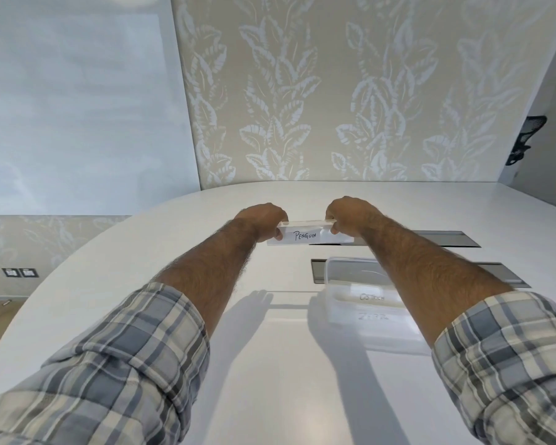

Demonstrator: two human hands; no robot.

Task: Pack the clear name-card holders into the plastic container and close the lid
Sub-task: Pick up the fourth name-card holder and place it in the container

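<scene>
Both hands — left (264,220), right (350,216) — pinch the "Penguin" holder (307,234) by its ends, fingers closed on it, keeping it level for the container (366,303).

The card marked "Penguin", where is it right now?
The Penguin card holder is held at both ends, left hand and right hand, above the white table, beyond the plastic container.
</scene>
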